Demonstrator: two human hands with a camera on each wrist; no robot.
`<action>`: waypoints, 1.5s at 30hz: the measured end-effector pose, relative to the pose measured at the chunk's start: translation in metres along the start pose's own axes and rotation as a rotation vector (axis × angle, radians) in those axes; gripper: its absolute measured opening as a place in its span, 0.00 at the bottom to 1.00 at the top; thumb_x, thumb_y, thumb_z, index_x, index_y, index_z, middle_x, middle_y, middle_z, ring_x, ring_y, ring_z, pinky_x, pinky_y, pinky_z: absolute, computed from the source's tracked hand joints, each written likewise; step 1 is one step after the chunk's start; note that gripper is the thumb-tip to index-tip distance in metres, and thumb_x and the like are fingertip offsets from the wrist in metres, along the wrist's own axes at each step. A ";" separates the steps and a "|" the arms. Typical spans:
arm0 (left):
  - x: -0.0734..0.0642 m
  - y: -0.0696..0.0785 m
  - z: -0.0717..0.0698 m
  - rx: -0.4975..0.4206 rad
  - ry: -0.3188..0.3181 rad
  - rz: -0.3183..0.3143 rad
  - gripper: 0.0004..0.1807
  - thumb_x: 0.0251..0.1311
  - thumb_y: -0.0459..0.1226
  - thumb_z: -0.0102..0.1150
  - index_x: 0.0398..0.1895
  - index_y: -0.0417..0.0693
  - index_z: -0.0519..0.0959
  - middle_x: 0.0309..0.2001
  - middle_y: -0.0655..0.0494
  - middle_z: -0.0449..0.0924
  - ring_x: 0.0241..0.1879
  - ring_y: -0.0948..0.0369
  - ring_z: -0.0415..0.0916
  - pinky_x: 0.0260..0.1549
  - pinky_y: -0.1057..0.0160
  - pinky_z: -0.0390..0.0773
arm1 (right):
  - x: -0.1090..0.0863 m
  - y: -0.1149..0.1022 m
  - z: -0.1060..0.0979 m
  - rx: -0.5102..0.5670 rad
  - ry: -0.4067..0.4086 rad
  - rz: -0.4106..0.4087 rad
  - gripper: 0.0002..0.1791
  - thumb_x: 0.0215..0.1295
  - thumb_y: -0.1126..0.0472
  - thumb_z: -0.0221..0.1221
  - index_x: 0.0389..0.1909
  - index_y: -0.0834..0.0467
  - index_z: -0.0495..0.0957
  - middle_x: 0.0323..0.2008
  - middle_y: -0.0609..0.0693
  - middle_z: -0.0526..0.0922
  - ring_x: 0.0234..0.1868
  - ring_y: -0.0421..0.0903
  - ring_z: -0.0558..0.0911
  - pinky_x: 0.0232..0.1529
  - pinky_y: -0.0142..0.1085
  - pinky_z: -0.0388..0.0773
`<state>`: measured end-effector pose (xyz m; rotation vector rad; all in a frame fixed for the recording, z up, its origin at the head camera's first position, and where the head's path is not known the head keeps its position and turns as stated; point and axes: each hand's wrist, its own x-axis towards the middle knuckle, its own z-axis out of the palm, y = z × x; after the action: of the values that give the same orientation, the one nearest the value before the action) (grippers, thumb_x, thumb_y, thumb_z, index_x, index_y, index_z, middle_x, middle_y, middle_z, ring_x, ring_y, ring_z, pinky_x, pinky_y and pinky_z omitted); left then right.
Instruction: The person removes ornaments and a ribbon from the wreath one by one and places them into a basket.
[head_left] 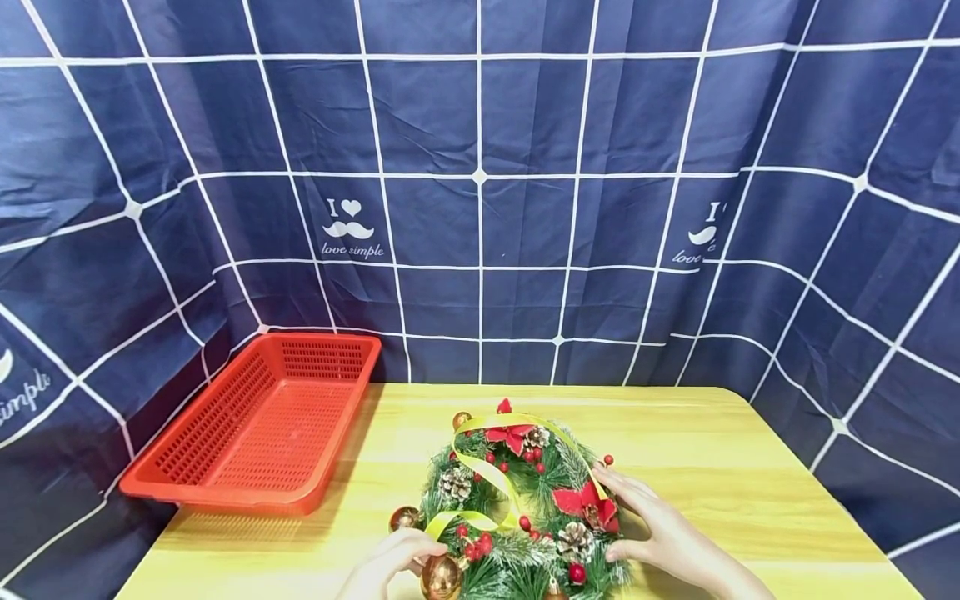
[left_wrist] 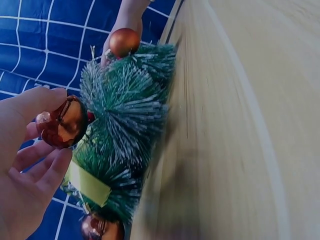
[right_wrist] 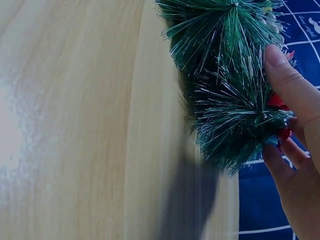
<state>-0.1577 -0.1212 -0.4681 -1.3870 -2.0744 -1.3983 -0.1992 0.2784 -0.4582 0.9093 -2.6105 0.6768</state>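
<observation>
A Christmas wreath of frosted green needles lies on the wooden table, trimmed with pine cones, red berries and red cloth flowers. Yellow ribbon loops loosely over its top and centre. At the lower left, my left hand holds a shiny copper-gold bauble between thumb and fingers; the same bauble shows in the head view. Spread along the wreath's right edge, my right hand has its thumb and fingertips against the greenery, beside a red flower.
A red plastic basket with slotted walls stands at the table's left. Bare wooden tabletop shows to the right of the wreath. A dark blue curtain with white grid lines surrounds the table's back and sides.
</observation>
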 end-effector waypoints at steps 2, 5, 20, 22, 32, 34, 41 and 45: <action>0.002 0.001 0.001 0.001 0.003 -0.003 0.27 0.58 0.47 0.57 0.55 0.39 0.69 0.49 0.48 0.71 0.46 0.60 0.72 0.35 0.66 0.79 | 0.000 0.001 0.000 0.002 -0.005 -0.003 0.51 0.38 0.40 0.65 0.66 0.51 0.59 0.65 0.48 0.62 0.62 0.42 0.63 0.49 0.46 0.74; 0.004 0.000 0.003 0.012 0.012 0.007 0.28 0.55 0.47 0.59 0.55 0.39 0.70 0.48 0.50 0.71 0.45 0.61 0.72 0.36 0.66 0.79 | 0.001 0.001 0.000 0.005 -0.009 -0.011 0.51 0.38 0.40 0.65 0.66 0.52 0.59 0.65 0.49 0.63 0.62 0.43 0.63 0.48 0.46 0.74; 0.001 0.000 0.010 -0.112 -0.028 -0.118 0.23 0.54 0.39 0.60 0.53 0.41 0.71 0.45 0.54 0.70 0.41 0.66 0.70 0.32 0.67 0.79 | 0.002 -0.001 -0.001 0.003 -0.003 -0.004 0.51 0.37 0.40 0.64 0.66 0.52 0.58 0.65 0.51 0.63 0.61 0.46 0.64 0.48 0.48 0.74; 0.002 0.001 0.011 -0.071 0.003 -0.083 0.25 0.54 0.41 0.61 0.54 0.42 0.70 0.46 0.53 0.70 0.42 0.64 0.70 0.33 0.66 0.79 | 0.002 -0.001 -0.001 0.008 -0.002 -0.005 0.51 0.38 0.40 0.64 0.66 0.52 0.59 0.64 0.51 0.63 0.61 0.45 0.64 0.48 0.48 0.74; 0.013 0.008 0.017 0.038 0.078 -0.023 0.26 0.50 0.38 0.65 0.53 0.42 0.71 0.48 0.52 0.71 0.43 0.63 0.70 0.34 0.68 0.78 | 0.002 -0.001 0.000 0.000 0.006 -0.005 0.50 0.38 0.40 0.64 0.66 0.52 0.59 0.64 0.51 0.64 0.61 0.44 0.64 0.50 0.44 0.73; 0.015 0.009 0.019 0.042 0.087 -0.028 0.26 0.49 0.36 0.66 0.53 0.42 0.71 0.48 0.52 0.71 0.43 0.63 0.71 0.35 0.68 0.79 | 0.002 -0.001 0.001 -0.004 0.006 -0.003 0.50 0.38 0.39 0.64 0.66 0.52 0.59 0.64 0.51 0.64 0.61 0.44 0.64 0.50 0.45 0.73; 0.020 0.011 0.025 0.066 0.102 -0.026 0.26 0.48 0.35 0.67 0.53 0.44 0.71 0.48 0.50 0.71 0.43 0.63 0.71 0.37 0.70 0.78 | 0.002 -0.001 0.001 0.001 0.006 -0.002 0.51 0.38 0.40 0.64 0.66 0.52 0.59 0.64 0.50 0.63 0.61 0.45 0.64 0.49 0.46 0.74; 0.024 0.010 0.025 0.118 0.127 -0.012 0.27 0.47 0.37 0.68 0.52 0.44 0.72 0.47 0.52 0.72 0.41 0.64 0.71 0.36 0.73 0.77 | 0.002 0.000 0.001 0.012 -0.001 0.013 0.51 0.37 0.39 0.64 0.66 0.51 0.58 0.64 0.50 0.63 0.61 0.45 0.64 0.50 0.46 0.73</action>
<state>-0.1548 -0.0866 -0.4582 -1.2095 -2.0512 -1.3100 -0.2007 0.2768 -0.4581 0.8966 -2.6186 0.6961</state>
